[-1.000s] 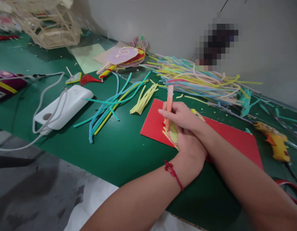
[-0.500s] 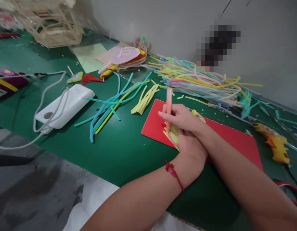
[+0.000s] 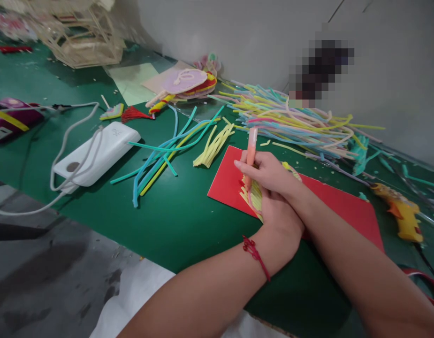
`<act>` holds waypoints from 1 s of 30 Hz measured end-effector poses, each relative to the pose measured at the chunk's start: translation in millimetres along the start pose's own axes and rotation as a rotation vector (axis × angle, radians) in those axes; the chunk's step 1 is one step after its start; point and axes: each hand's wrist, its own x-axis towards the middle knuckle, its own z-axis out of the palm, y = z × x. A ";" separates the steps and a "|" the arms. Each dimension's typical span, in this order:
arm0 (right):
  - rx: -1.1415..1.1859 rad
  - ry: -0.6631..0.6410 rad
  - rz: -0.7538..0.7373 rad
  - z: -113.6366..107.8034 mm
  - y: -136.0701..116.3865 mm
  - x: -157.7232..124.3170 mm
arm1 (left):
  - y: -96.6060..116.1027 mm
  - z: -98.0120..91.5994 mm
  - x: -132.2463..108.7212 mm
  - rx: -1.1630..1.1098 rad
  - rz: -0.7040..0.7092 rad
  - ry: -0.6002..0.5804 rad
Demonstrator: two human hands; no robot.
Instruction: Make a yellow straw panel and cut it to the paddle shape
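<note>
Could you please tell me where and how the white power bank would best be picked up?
Probably from above, pinching the two long edges near the far end of the white power bank. It lies flat on the green table, and the white cable loops over its near end, so the far half is freer.

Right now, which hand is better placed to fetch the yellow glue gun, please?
Probably the right hand, despite its pink stick: the glue gun lies that side; the left hand pins yellow strips.
</note>
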 end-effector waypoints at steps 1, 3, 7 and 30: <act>-0.025 0.009 0.001 0.2 -0.4 0.4 | -0.1 0.2 -0.2 0.003 0.004 0.003; -0.058 0.067 -0.032 -0.1 -2.3 0.9 | -0.3 0.6 -0.6 -0.003 -0.002 0.024; 0.005 0.170 -0.090 -1.6 -5.9 -0.2 | 0.2 0.7 -1.4 -0.048 -0.013 0.039; -0.047 0.262 -0.126 0.7 -1.7 0.5 | 0.6 4.2 -1.8 0.031 0.022 -0.030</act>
